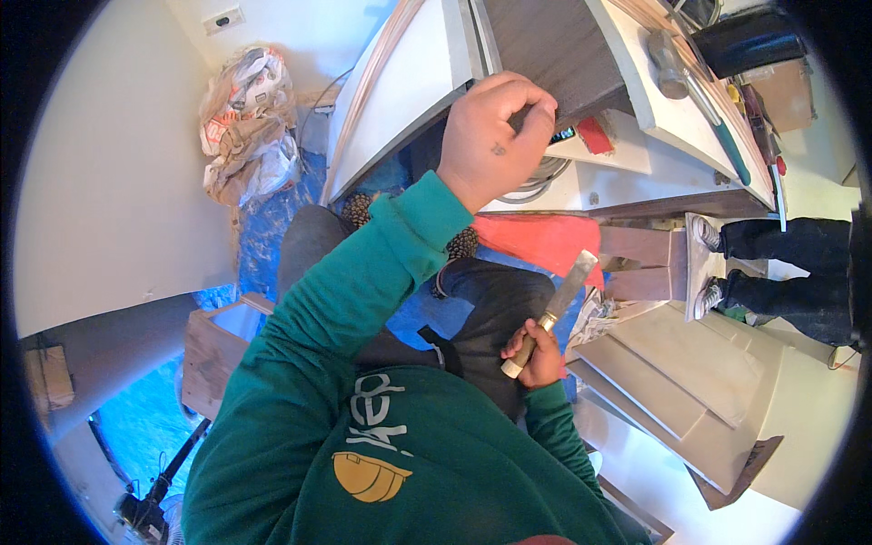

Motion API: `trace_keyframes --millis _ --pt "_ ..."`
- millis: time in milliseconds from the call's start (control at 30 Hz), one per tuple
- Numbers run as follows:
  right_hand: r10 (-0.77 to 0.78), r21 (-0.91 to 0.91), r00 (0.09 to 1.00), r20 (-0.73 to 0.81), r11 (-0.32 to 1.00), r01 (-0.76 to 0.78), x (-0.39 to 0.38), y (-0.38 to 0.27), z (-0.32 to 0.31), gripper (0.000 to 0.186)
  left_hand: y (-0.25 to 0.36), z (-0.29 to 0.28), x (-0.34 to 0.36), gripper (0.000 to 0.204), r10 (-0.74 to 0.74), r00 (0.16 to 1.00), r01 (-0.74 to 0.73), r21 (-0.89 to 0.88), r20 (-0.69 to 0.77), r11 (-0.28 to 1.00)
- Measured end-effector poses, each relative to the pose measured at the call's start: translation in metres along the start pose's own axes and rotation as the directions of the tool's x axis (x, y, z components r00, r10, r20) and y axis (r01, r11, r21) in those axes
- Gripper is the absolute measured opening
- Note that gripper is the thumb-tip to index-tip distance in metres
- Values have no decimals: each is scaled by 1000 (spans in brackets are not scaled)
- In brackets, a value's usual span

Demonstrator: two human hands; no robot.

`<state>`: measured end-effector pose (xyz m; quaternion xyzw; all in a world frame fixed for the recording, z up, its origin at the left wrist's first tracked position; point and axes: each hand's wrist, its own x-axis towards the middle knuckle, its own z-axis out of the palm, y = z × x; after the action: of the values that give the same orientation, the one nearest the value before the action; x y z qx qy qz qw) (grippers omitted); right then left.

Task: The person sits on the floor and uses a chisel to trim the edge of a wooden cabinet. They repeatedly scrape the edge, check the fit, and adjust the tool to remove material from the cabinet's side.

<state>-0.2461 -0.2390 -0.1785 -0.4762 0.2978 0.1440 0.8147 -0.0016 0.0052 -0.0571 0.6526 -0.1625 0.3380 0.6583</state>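
Note:
My left hand (498, 141) is raised in front of the white cabinet, by the edge of a brown wood-grain panel (554, 54). Its fingers curl in towards the thumb, and whatever they grip is hidden. Lower and to the right, my right hand (538, 352) is closed around the wooden handle of a chisel (565, 295). The chisel's broad flat blade points up and away from me, over a red cloth (545, 238). Inside the cabinet, a coil of grey cable (536, 182) lies just past my left wrist.
A hammer (672, 77) with a green grip rests on the cabinet's right side. Another person's legs (781, 259) stand at the right. Flat boards (681, 381) are stacked below them. Crumpled plastic bags (250, 127) sit by the left wall, and a wooden box (213, 359) stands at left.

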Motion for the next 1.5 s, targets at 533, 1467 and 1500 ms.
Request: trace_keyframes --millis 533,1467,1500 --pt "-31 96 999 38 995 27 -1 4 -9 22 9 18 8 14 -209 976 215 -142 57 966" --pt "-62 198 993 104 979 40 -6 6 -25 19 46 26 29 9 363 931 -337 277 -46 900" --pt "-61 206 994 95 978 41 -7 6 -26 19 49 25 29 9 355 935 -333 298 -22 895"
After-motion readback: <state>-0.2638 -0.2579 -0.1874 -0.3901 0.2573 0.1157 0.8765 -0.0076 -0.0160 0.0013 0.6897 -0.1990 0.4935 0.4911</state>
